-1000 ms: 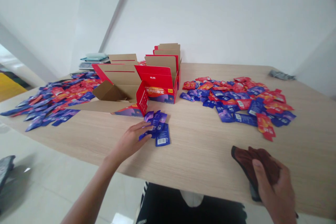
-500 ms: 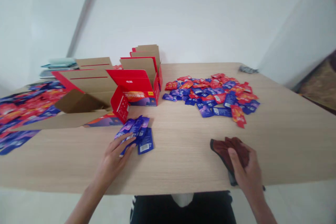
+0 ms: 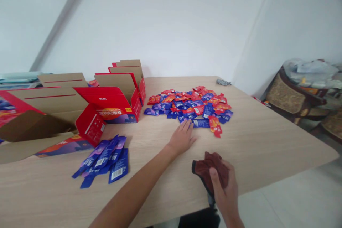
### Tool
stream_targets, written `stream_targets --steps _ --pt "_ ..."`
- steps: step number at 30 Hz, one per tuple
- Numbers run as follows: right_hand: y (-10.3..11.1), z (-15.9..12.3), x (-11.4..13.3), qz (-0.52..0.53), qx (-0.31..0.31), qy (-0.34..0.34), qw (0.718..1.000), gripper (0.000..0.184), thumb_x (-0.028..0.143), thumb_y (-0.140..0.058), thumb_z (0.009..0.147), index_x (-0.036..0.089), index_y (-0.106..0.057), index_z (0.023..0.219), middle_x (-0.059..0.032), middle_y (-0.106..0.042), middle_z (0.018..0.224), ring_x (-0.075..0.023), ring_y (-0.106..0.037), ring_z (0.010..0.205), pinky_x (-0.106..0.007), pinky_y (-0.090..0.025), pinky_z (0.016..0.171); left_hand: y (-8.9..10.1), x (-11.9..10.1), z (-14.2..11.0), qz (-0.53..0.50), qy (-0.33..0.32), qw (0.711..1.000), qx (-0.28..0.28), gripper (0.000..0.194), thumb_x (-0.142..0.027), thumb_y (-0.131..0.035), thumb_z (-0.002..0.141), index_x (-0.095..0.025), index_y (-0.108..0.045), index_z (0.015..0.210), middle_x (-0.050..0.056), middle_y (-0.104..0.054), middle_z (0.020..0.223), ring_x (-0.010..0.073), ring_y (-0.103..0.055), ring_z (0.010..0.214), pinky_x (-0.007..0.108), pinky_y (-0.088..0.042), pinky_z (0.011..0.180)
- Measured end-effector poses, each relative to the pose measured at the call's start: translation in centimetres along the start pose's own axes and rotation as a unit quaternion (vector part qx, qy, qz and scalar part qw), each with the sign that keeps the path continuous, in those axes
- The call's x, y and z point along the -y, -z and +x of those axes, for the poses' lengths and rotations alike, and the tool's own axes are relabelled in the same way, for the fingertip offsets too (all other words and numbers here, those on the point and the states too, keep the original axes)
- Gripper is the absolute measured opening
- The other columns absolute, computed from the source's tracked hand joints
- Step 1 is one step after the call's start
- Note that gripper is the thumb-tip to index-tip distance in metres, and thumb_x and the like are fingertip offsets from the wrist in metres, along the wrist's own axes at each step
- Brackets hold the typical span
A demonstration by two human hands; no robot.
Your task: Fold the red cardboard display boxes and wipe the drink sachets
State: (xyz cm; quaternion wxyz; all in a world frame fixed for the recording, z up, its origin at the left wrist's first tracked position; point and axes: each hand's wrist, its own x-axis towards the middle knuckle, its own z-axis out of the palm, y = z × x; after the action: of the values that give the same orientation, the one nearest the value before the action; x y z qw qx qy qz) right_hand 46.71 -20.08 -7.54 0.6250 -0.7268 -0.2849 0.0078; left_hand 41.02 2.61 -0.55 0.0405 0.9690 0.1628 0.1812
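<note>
My left hand (image 3: 182,139) reaches out to the front edge of a mixed pile of red and blue sachets (image 3: 196,104). Its fingers are stretched out over a blue sachet there, and I see nothing held in them. In my right hand (image 3: 227,189) is a bunched dark-red cloth (image 3: 203,171) with a dark edge, gripped between thumb and fingers near the table's front edge. A small fanned stack of blue sachets (image 3: 103,158) lies on the left, in front of the open red cardboard box (image 3: 89,124).
More red boxes (image 3: 117,112) with raised flaps stand behind. A grey crumpled item (image 3: 223,82) lies at the table's (image 3: 256,139) far edge. Beyond the right side are patterned chairs (image 3: 291,92), one carrying plastic bags (image 3: 312,71).
My left hand has left the small blue stack and moved right to the sachet pile. The view has turned rightward, showing the chairs. My right hand still grips the cloth.
</note>
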Motion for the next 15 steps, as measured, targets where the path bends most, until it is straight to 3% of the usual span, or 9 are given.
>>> stream_targets --steps 3,6,10,15 --pt "0.0 0.1 0.1 0.009 0.014 0.011 1.000 0.050 0.057 -0.068 0.089 0.022 -0.058 0.123 -0.0143 -0.068 0.123 -0.0316 -0.067 0.111 -0.048 -0.054 0.095 -2.6 -0.1 -0.1 0.004 0.009 1.000 -0.004 0.066 -0.050 -0.051 0.105 0.000 -0.049 0.148 0.030 -0.042 0.159 0.0381 -0.039 0.151 0.053 -0.038 0.121" --pt "0.1 0.2 0.4 0.007 0.001 0.024 1.000 0.048 0.056 -0.069 0.088 0.022 -0.059 0.121 -0.0143 -0.068 0.122 -0.0325 -0.066 0.112 -0.048 -0.055 0.093 -2.7 0.1 -2.2 0.000 -0.005 1.000 0.004 0.055 -0.049 -0.047 0.107 -0.008 -0.056 0.142 0.025 -0.049 0.156 0.0333 -0.046 0.148 0.050 -0.041 0.120" --pt "0.1 0.2 0.5 0.017 -0.024 0.017 0.999 0.049 0.056 -0.069 0.088 0.021 -0.058 0.120 -0.0155 -0.068 0.122 -0.0324 -0.066 0.111 -0.049 -0.054 0.095 0.0 -0.7 -7.3 -0.007 -0.028 0.999 0.019 0.039 -0.041 -0.055 0.104 -0.017 -0.061 0.134 0.016 -0.057 0.150 0.0280 -0.054 0.141 0.045 -0.045 0.118" --pt "0.2 0.0 0.7 0.036 -0.034 -0.008 0.999 0.054 0.059 -0.067 0.088 0.020 -0.057 0.123 -0.0163 -0.067 0.125 -0.0313 -0.066 0.113 -0.049 -0.052 0.099 4.3 -4.7 -15.8 -0.028 -0.013 0.999 0.031 0.033 -0.033 -0.061 0.101 -0.019 -0.062 0.131 0.012 -0.066 0.137 0.0270 -0.061 0.130 0.046 -0.050 0.114"
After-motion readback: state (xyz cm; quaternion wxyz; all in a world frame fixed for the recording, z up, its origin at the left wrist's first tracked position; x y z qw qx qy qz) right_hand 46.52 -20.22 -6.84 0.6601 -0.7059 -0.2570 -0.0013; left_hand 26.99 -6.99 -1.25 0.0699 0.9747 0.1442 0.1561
